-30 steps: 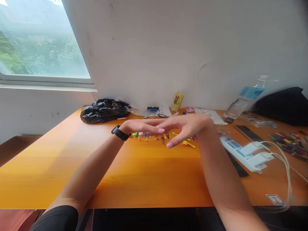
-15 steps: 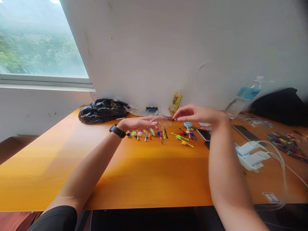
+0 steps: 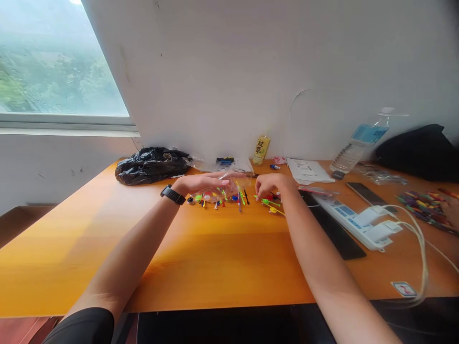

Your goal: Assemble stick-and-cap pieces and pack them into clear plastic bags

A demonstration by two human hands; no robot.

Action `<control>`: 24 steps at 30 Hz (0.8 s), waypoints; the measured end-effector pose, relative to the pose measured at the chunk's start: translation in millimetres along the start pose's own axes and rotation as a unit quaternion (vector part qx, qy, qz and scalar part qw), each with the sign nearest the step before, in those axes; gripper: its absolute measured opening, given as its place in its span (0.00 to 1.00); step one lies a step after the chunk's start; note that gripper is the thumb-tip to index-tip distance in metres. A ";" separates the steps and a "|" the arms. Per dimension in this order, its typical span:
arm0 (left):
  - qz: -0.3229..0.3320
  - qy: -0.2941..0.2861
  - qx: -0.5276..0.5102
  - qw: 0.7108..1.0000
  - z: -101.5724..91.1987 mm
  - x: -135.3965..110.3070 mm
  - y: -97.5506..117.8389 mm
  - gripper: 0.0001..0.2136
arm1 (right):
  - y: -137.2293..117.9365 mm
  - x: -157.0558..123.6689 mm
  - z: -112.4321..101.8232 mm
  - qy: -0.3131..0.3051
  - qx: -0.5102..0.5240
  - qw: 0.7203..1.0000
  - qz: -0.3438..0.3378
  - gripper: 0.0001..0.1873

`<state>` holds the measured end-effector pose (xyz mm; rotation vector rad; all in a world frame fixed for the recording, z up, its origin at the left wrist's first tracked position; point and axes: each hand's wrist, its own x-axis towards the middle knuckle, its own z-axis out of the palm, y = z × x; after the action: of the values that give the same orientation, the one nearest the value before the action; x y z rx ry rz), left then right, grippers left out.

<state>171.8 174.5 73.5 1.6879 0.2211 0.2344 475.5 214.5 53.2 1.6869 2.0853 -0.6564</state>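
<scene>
My left hand, with a black watch on its wrist, grips a crinkled clear plastic bag; the thumb lies along its side and most fingers are hidden. Under and in front of the bag lie several small colourful plastic pieces, some perhaps seen through it. To the right, my right hand is bent down with its fingers closed at the tip of a green plastic arrow. A yellow plastic arrow lies beside it, partly behind my forearm.
A black plastic bag sits at the back left. By the wall stand a yellow drink carton and papers. On the right are a leaning water bottle, a phone, a white power strip with cables, and someone's hand beside colourful pieces.
My right hand has moved down from beside the clear bag's opening to the arrows on the table, its fingers now curled. My left hand stays in place with the bag.
</scene>
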 end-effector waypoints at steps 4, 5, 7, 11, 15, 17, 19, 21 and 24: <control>0.005 0.001 -0.001 1.000 -1.6 -0.8 -0.9 0.37 | 0.6 -0.4 1.0 -0.012 0.012 1.000 0.001 0.30; 0.008 -0.002 -0.002 1.000 -1.9 -0.9 -1.1 0.38 | 0.2 -1.6 0.4 -0.010 0.016 1.000 -0.004 0.29; 0.015 -0.006 -0.010 1.000 -2.4 -1.2 -2.4 0.41 | 0.5 -5.6 -2.2 -0.003 0.023 0.999 -0.022 0.26; 0.048 -0.008 -0.021 0.999 -4.3 -2.3 -7.7 0.46 | 7.2 -17.0 -9.4 0.016 0.057 0.995 -0.082 0.26; 0.071 -0.006 -0.031 0.997 -7.3 -4.8 -11.2 0.47 | 17.4 -24.6 -13.7 0.051 0.063 0.992 -0.093 0.26; 0.071 -0.007 -0.041 0.997 -8.6 -6.4 -11.5 0.48 | 22.0 -27.8 -14.9 0.081 0.078 0.989 -0.093 0.25; 0.070 -0.008 -0.053 0.996 -9.4 -7.7 -11.5 0.49 | 25.9 -32.5 -16.5 0.113 0.102 0.983 -0.103 0.26; 0.071 -0.006 -0.063 0.995 -9.7 -8.4 -12.2 0.49 | 28.0 -39.9 -19.2 0.146 0.124 0.974 -0.118 0.27; 0.071 -0.004 -0.069 0.995 -10.8 -8.2 -14.9 0.48 | 24.9 -56.3 -24.9 0.212 0.175 0.950 -0.146 0.28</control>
<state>160.8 184.4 59.8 1.5681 0.0767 0.3408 511.6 187.8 102.2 1.8496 2.6908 -0.8558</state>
